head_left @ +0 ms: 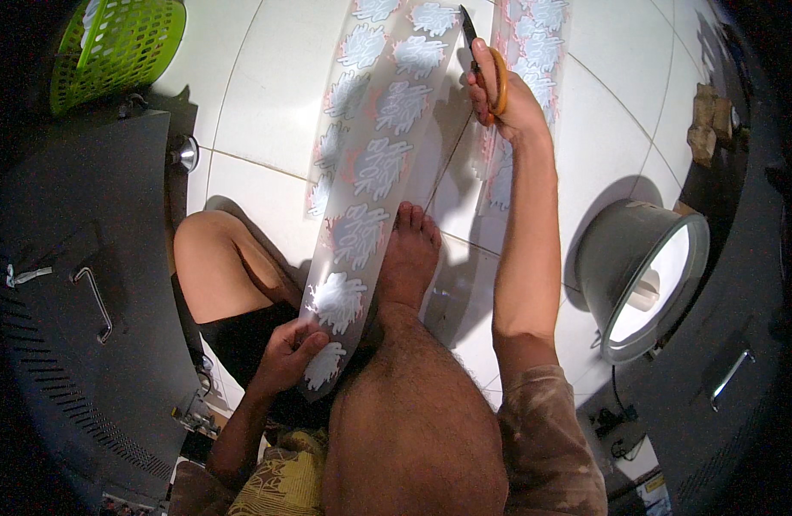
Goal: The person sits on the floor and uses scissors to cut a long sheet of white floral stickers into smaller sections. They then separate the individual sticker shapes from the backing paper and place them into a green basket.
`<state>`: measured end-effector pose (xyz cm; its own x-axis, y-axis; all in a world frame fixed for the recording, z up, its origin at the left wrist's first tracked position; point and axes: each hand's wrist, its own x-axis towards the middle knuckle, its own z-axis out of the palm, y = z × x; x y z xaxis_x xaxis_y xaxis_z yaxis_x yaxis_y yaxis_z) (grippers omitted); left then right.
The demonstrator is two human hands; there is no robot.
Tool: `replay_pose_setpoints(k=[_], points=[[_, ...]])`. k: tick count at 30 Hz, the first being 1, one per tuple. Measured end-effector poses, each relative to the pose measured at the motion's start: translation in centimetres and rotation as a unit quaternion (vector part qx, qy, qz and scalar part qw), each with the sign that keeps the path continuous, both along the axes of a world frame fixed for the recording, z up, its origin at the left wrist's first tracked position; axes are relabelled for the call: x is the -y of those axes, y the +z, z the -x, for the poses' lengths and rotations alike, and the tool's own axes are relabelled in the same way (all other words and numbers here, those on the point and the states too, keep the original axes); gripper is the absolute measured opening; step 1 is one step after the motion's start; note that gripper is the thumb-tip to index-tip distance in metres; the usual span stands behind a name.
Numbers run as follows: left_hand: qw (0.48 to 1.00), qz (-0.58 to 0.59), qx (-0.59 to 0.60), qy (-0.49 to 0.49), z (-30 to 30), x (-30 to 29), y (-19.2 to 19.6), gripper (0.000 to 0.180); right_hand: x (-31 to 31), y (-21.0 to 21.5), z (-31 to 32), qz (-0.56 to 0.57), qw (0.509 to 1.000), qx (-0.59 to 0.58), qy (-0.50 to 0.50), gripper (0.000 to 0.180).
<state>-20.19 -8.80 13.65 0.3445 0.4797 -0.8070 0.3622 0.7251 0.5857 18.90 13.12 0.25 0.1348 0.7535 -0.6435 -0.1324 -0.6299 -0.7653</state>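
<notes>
My left hand (290,355) pinches the near end of a long translucent strip (367,215) printed with a row of white and pink lettered designs. The strip slants up and away over my bare foot. At its far right edge, my right hand (509,96) grips a pair of scissors (497,82) with orange handles. Their dark blades point away from me, beside the strip's edge; I cannot tell whether they touch it. Under and left of this strip lies a second printed strip (361,47). More printed strips (533,52) lie on the floor beyond my right hand.
White tiles (258,112) cover the floor. A green perforated basket (121,52) stands at the far left. On the right a grey round lamp (636,275) lies on its side, lit, near a brown block (709,125). Dark cabinets with handles (95,305) flank both sides.
</notes>
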Motion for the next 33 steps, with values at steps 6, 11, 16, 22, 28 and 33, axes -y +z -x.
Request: replay_pose_setpoints(k=[6, 11, 16, 22, 28, 33], points=[[0.999, 0.023, -0.022, 0.015, -0.1, 0.4, -0.7, 0.025, -0.4, -1.3, -0.1, 0.011, 1.000, 0.020, 0.009, 0.060], [0.995, 0.048, -0.085, -0.016, 0.1, 1.4, -1.7, 0.027, -0.5, -2.2, 0.0, 0.010, 0.999, 0.049, 0.011, 0.071], [0.998, 0.004, -0.061, -0.035, 0.3, 3.0, -2.7, 0.028, -0.6, -2.0, 0.2, -0.002, 1.000, 0.012, -0.012, 0.066], [0.996, -0.033, -0.062, -0.049, 0.8, 4.4, -2.8, 0.030, -1.7, -2.3, -0.4, -0.040, 0.999, 0.012, -0.018, 0.066], [0.999, -0.016, -0.025, -0.033, 0.2, 4.1, -2.9, 0.029, -0.6, -1.9, -1.2, 0.017, 0.998, -0.053, -0.017, 0.063], [0.999, 0.005, -0.032, -0.035, -0.1, 3.7, -2.0, 0.028, -0.6, -1.0, -1.0, 0.031, 0.993, -0.097, -0.059, 0.062]])
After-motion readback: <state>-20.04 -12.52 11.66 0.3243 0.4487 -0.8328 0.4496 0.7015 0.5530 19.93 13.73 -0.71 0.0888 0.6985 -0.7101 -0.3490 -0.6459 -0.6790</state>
